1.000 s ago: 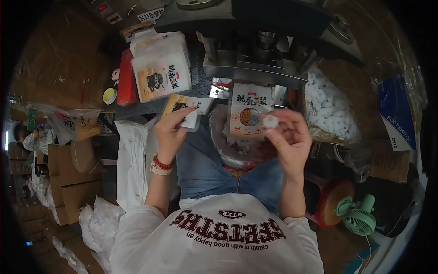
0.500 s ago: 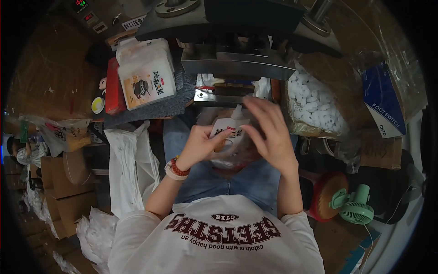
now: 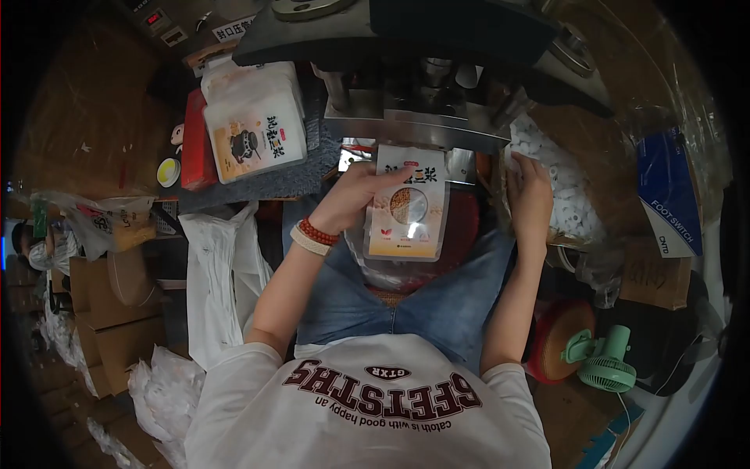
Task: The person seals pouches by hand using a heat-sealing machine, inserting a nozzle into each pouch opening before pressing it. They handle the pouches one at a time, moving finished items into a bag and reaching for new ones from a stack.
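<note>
My left hand [image 3: 351,195] grips a flat printed pouch [image 3: 406,207] by its left side, with the thumb across its front. The pouch has a round clear window and an orange lower edge. Its upper end reaches the metal jaws [image 3: 418,129] of a press; whether it lies between them is hidden. My right hand [image 3: 531,191] is over the left edge of a box of small white plastic pieces [image 3: 574,187]. Its fingers stretch toward the pieces, slightly bent and apart, with nothing visible in them.
A stack of similar printed pouches [image 3: 258,129] lies on a grey mat [image 3: 273,180] at the left, beside a red box [image 3: 195,144]. On the right are a blue foot switch box [image 3: 668,187] and a green fan [image 3: 609,363]. White plastic bags [image 3: 223,273] hang at my left.
The pouch has turned flat toward me and moved up to the press, held by my left hand alone. My right hand has left it and moved right to the box of white pieces.
</note>
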Available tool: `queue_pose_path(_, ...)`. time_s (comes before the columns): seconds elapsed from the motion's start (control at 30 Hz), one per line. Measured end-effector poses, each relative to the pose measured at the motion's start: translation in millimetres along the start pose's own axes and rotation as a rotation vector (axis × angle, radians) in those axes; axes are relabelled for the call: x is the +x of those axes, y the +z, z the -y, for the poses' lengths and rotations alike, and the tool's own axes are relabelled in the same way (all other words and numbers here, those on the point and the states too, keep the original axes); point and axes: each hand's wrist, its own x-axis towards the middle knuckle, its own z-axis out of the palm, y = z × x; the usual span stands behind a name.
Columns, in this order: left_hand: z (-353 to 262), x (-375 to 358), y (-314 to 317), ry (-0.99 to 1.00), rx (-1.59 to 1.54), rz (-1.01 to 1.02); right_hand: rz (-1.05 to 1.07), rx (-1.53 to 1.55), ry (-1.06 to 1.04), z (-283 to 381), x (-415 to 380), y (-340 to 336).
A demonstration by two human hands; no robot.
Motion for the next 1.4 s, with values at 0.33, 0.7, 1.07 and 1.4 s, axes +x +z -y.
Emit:
queue_pose_path(0.33, 26.6, -77.9, -111.4, 0.581, 1.654, -0.532, -0.271, 0.221, 0.152, 9.6, -6.1, -5.1)
queue_pose_path(0.7, 9.3, -102.6, -29.0, 1.024, 1.084, -0.545, 0.244, 1.434, 0.020, 120.7, -60.1, -17.7)
queue_pose_path(1.07, 0.9, -108.9, -5.9, 1.056, 1.155, -0.234, 0.044, 0.643, -0.609, 119.1, -39.1, -29.1)
queue_pose_path(1.4, 25.3, -81.5, 3.2, 0.832, 0.776, -0.203, -0.053, 0.436, -0.460, 99.0, -39.3, -37.8)
